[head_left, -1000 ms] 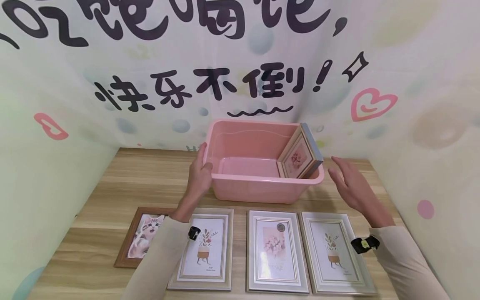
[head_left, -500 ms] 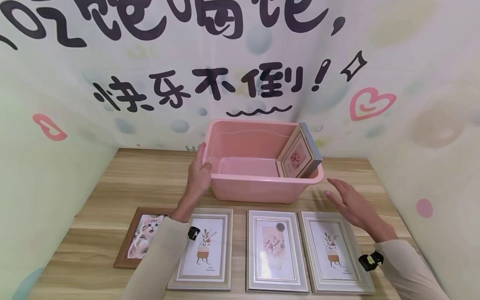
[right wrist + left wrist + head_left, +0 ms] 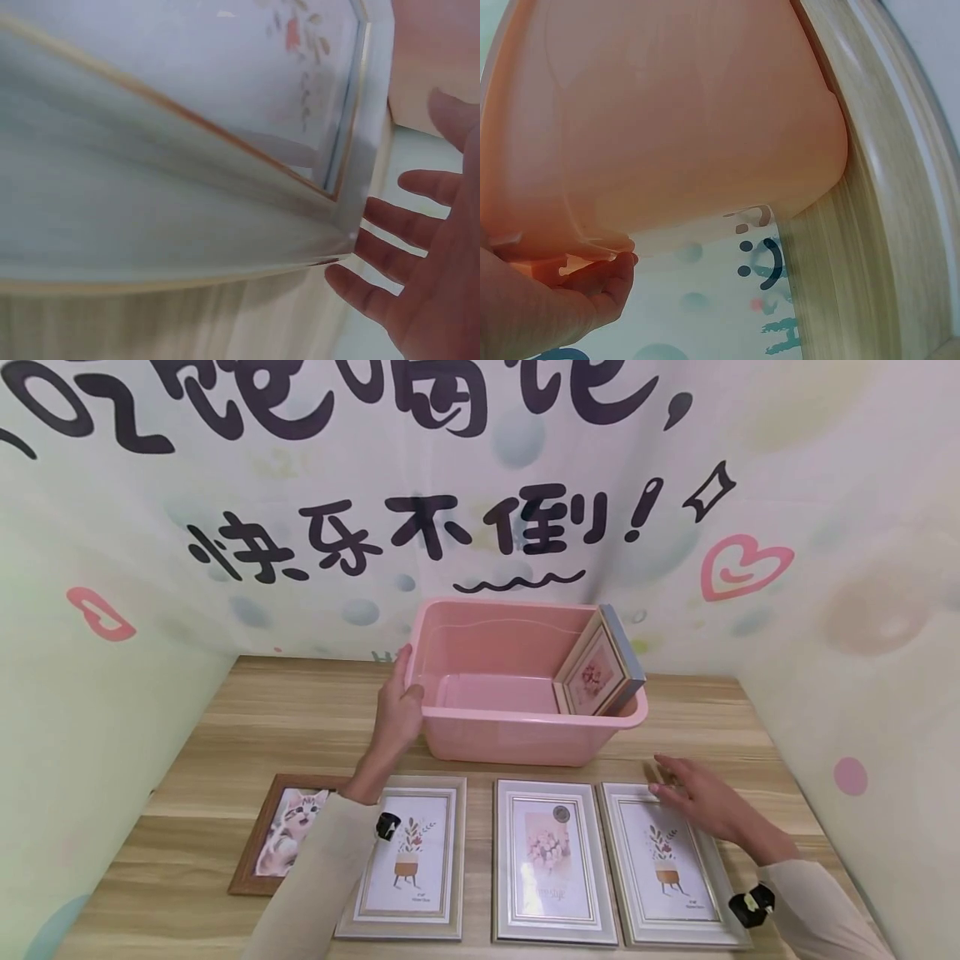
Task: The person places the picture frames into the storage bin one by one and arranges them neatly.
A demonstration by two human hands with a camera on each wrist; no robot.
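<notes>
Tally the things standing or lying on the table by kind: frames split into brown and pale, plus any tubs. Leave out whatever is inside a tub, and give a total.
Brown frame: 1
Pale frames: 3
Pink tub: 1
Total: 5

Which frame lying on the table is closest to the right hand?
The rightmost plant frame: the right hand is by its far corner. The kitten frame, other plant frame and flower frame lie farther left.
</notes>
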